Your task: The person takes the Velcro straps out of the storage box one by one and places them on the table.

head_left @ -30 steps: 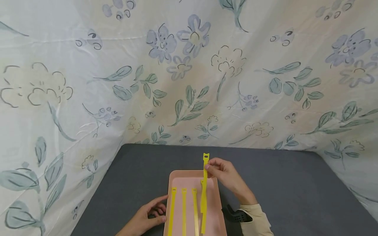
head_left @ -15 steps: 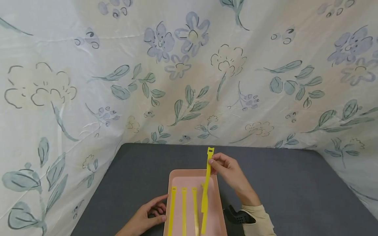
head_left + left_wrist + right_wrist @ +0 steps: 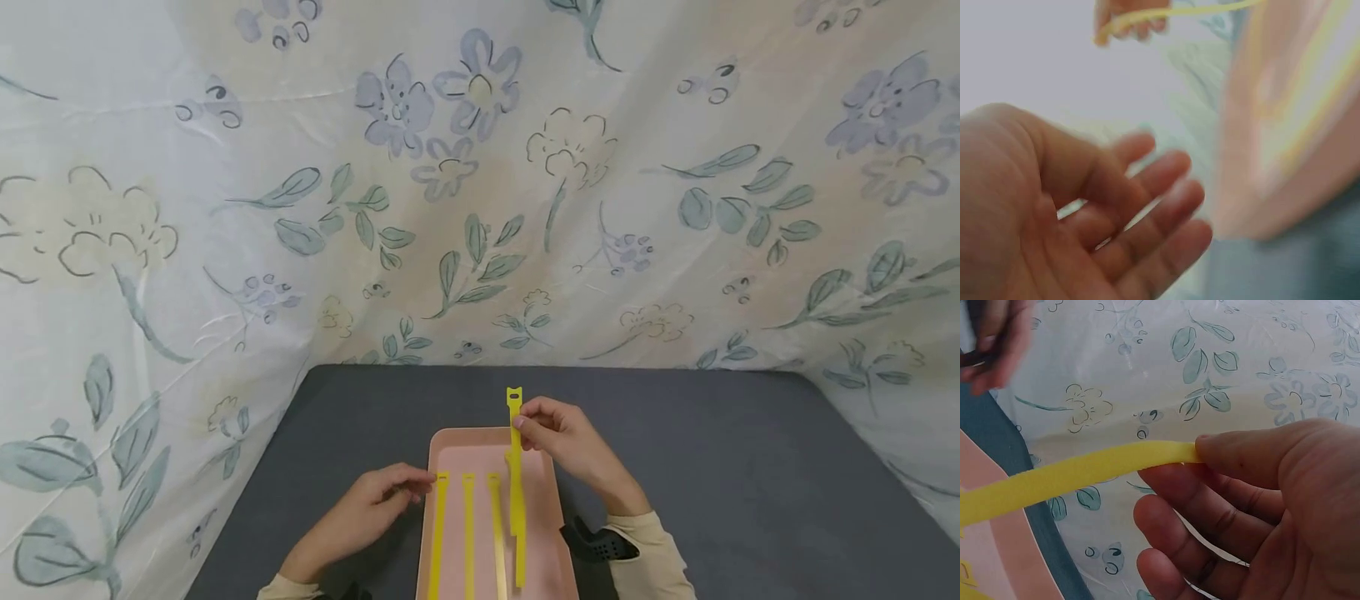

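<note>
My right hand (image 3: 573, 442) pinches a yellow hook-and-loop cable tie (image 3: 516, 475) between thumb and fingers near its slotted head. The tie hangs over the right part of a pink tray (image 3: 543, 533); in the right wrist view the yellow strap (image 3: 1079, 474) bows out from the fingertips. Behind it, part of another yellow tie (image 3: 507, 457) peeks out. Three more ties (image 3: 468, 533) lie side by side lengthwise in the tray. Over the tray's left rim, my left hand (image 3: 375, 504) reaches with relaxed fingers holding nothing, fingertips near the head of the leftmost tie (image 3: 439, 525).
A dark grey tabletop (image 3: 720, 475) surrounds the tray. Behind and beside it hangs a white floral cloth (image 3: 480, 208). A black band (image 3: 600, 542) sits on the right wrist, beside a beige sleeve (image 3: 648, 558).
My left hand has lifted from the tray's left side and moved up and forward to its rim. The right hand, still pinching the tie, went slightly right, then back left.
</note>
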The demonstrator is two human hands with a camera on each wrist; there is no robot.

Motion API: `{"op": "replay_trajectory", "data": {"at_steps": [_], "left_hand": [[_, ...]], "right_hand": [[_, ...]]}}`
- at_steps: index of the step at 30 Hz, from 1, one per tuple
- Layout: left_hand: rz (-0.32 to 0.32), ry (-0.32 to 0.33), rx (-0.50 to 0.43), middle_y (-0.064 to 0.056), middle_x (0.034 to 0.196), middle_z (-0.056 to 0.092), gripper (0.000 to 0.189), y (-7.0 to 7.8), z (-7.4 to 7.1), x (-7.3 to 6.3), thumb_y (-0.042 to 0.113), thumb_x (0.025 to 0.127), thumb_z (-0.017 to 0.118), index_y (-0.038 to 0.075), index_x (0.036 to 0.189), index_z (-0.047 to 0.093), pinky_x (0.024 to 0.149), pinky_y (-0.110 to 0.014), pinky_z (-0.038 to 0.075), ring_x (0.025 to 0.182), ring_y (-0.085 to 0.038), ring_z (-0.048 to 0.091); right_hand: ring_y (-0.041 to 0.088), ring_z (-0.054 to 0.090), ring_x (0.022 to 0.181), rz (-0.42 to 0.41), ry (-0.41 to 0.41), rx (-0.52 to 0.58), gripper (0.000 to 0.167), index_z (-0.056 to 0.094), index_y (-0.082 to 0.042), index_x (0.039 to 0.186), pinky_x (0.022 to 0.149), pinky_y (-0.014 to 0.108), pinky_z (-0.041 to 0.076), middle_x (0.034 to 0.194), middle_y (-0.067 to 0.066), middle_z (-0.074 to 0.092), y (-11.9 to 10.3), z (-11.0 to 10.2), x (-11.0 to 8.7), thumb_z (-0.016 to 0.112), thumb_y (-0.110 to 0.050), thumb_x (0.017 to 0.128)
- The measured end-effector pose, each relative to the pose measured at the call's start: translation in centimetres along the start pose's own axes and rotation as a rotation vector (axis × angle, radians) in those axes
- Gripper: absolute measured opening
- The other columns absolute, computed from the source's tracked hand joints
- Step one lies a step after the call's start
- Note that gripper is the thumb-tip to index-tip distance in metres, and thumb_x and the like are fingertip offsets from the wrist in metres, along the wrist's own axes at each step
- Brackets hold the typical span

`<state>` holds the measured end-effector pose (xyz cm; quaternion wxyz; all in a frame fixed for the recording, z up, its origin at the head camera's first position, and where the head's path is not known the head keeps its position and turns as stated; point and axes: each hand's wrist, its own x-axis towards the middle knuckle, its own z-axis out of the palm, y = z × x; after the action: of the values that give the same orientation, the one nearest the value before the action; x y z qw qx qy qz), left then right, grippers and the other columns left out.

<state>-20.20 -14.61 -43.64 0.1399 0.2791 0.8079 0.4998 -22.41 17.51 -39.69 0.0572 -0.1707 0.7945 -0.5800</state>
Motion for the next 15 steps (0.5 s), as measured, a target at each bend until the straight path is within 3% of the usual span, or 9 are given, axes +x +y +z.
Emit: {"op": "replay_trajectory", "data": {"at_steps": [4,7,11,15], "left_hand": [[0.026,-0.031,0.162,-0.001,0.118,0.068,0.04,4.2,-0.8,2.5,-0.006,0.1,0.038,0.017,0.122,0.063,0.087,-0.029,0.053,0.105,-0.017,0.064],[0.024,-0.116,0.179,0.004,0.116,0.067,0.034,6.3,-0.6,4.3,-0.006,0.098,0.036,0.017,0.11,0.058,0.086,-0.03,0.051,0.11,-0.015,0.063],[0.013,-0.216,0.185,-0.001,0.12,0.067,0.028,7.1,0.1,5.9,-0.01,0.092,0.032,0.01,0.098,0.051,0.075,-0.028,0.044,0.122,-0.02,0.063],[0.041,-0.307,0.268,-0.008,0.12,0.063,0.034,6.5,1.3,7.1,-0.017,0.084,0.033,0.008,0.096,0.053,0.074,-0.022,0.041,0.129,-0.023,0.061]], "right_hand": [[0.02,0.065,0.087,-0.009,0.006,-0.002,0.023,0.065,-0.003,0.108,0.082,0.028,0.055,0.094,0.011,0.068,0.0,-0.1,-0.1,0.062,-0.025,0.102],[0.02,0.065,0.087,0.001,0.012,-0.004,0.023,0.064,-0.003,0.108,0.081,0.028,0.055,0.095,0.012,0.068,0.0,0.0,-0.2,0.062,-0.025,0.102],[0.021,0.065,0.088,0.021,0.002,-0.006,0.024,0.065,-0.003,0.109,0.081,0.029,0.054,0.095,0.011,0.068,-0.1,0.4,-0.1,0.062,-0.026,0.102],[0.022,0.064,0.087,0.022,0.0,-0.01,0.023,0.065,-0.003,0.108,0.078,0.028,0.054,0.094,0.012,0.068,0.0,0.7,0.0,0.063,-0.025,0.102]]}}
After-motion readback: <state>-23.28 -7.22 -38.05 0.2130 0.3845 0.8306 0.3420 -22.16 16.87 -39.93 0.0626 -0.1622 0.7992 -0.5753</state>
